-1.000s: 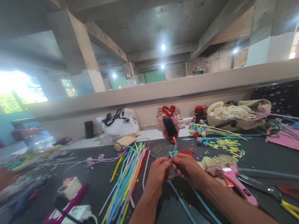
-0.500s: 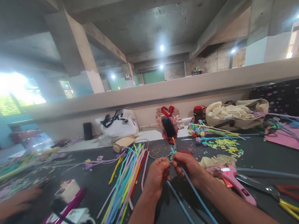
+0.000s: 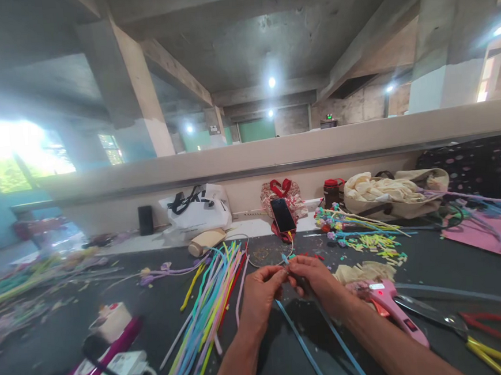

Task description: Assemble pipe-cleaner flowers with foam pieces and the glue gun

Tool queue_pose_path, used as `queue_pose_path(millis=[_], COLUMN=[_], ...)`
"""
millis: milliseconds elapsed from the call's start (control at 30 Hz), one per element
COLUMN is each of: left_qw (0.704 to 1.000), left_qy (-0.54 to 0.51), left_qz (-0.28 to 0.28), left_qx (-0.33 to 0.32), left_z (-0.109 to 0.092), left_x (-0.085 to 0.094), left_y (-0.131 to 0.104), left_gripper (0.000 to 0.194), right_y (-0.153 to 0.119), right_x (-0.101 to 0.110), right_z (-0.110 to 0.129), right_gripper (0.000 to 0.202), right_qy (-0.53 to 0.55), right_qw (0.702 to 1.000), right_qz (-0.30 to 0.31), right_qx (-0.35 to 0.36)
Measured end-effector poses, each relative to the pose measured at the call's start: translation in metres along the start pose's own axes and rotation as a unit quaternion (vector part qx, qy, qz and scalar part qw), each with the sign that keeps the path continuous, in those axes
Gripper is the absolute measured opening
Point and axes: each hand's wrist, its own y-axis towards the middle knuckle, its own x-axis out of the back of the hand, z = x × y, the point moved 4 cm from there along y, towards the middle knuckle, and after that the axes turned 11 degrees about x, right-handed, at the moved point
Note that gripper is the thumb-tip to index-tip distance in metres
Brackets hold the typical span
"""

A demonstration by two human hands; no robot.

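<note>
My left hand (image 3: pixel 265 290) and my right hand (image 3: pixel 314 278) meet over the dark table, thumbs and fingertips pinched close together. Between them is a light blue pipe cleaner (image 3: pixel 305 345), whose small tip sticks up above the fingers. One blue length trails down toward me between my forearms, and a second runs from under the right hand. The exact hold at the fingertips is hidden. Beside my left hand lies a bundle of coloured pipe cleaners (image 3: pixel 212 312). Right of my right hand rest a pink glue gun (image 3: pixel 394 309) and large scissors (image 3: pixel 454 319) with red and yellow handles.
A phone (image 3: pixel 283 215) leans on a red patterned cloth bag ahead. Cut yellow-green pieces (image 3: pixel 378 241) and small flower stems (image 3: pixel 333 218) lie at the back right. At left is a purple power strip (image 3: pixel 101 355) with plugs; a white bag (image 3: pixel 198 209) stands behind.
My hands have shifted slightly, and the blue tip now points up above the fingers. Another person's hand at the far left has left the view.
</note>
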Motion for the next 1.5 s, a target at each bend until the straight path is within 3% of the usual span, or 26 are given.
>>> queue_pose_path(millis=[167, 300, 500, 600, 867, 1233, 1333, 1433, 1500], left_qw=[0.996, 0.992, 0.992, 0.992, 0.99, 0.991, 0.987, 0.982, 0.979], left_qy=[0.076, 0.111, 0.108, 0.104, -0.133, -0.128, -0.153, -0.172, -0.165], left_qz=[-0.037, -0.06, -0.062, -0.063, -0.005, -0.005, -0.002, 0.045, 0.088], left_qx=[0.01, 0.005, 0.008, 0.018, 0.042, 0.043, 0.052, 0.069, 0.083], left_z=[0.0, 0.001, 0.005, 0.006, 0.002, 0.005, 0.004, 0.002, 0.002], left_x=[0.004, 0.005, 0.004, 0.006, 0.008, 0.007, 0.008, 0.003, -0.002], left_y=[0.002, 0.003, 0.007, 0.008, 0.003, 0.004, 0.003, 0.002, 0.0], left_gripper=[0.01, 0.005, 0.008, 0.02, 0.031, 0.025, 0.026, 0.024, 0.023], right_y=[0.001, 0.001, -0.002, 0.0, 0.002, 0.001, 0.003, 0.004, 0.004], right_x=[0.0, 0.0, -0.007, -0.006, 0.0, -0.006, 0.001, 0.01, 0.01], right_z=[0.004, 0.002, 0.006, 0.006, 0.0, 0.001, 0.004, 0.008, 0.009], right_gripper=[0.018, 0.018, 0.017, 0.017, 0.024, 0.027, 0.027, 0.025, 0.025], right_qy=[-0.142, -0.211, -0.156, -0.148, -0.168, -0.171, -0.181, -0.156, -0.125], right_qw=[0.989, 0.975, 0.984, 0.985, 0.983, 0.981, 0.98, 0.983, 0.989], right_qz=[0.041, 0.027, 0.016, 0.018, 0.009, 0.024, -0.012, -0.058, -0.051], right_qx=[0.028, 0.058, 0.083, 0.088, 0.07, 0.084, 0.084, 0.071, 0.065])
